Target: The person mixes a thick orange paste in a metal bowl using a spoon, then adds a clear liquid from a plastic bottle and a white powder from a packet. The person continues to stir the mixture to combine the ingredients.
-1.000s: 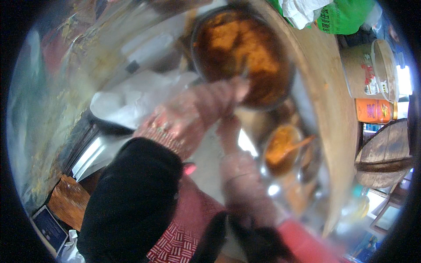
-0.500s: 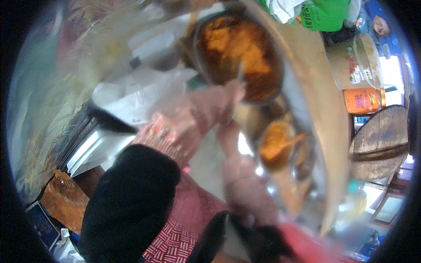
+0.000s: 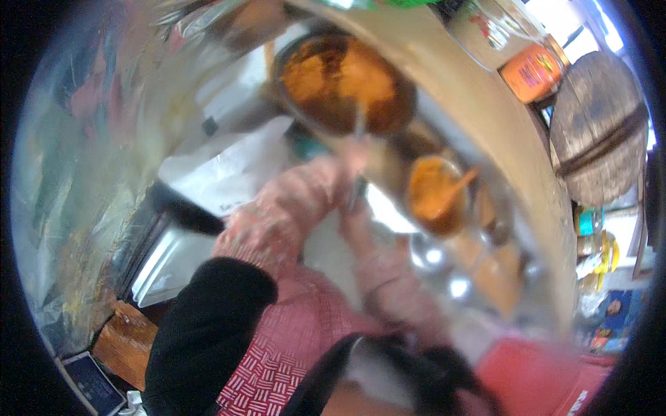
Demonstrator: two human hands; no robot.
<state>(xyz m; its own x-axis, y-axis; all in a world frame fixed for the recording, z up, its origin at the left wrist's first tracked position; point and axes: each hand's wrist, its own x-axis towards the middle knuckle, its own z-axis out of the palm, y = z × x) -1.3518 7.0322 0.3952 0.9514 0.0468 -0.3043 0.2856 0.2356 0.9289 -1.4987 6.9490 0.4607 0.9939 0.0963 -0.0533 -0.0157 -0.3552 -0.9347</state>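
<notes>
Reaching toward the large pot of orange food (image 3: 343, 80) on the counter (image 3: 485, 118), both hands (image 3: 354, 156) meet at a thin utensil (image 3: 359, 125) (grip too blurred to tell); slow, steady strokes seem wise.

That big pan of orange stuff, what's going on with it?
A person in pink patterned sleeves leans over a cluttered counter. The left hand reaches up to the edge of the large pan of orange food and seems to hold a thin utensil handle that dips into it. The right hand sits just below, near a small bowl of orange sauce with a spoon in it. The picture is blurred, so the grips are unclear.
</notes>
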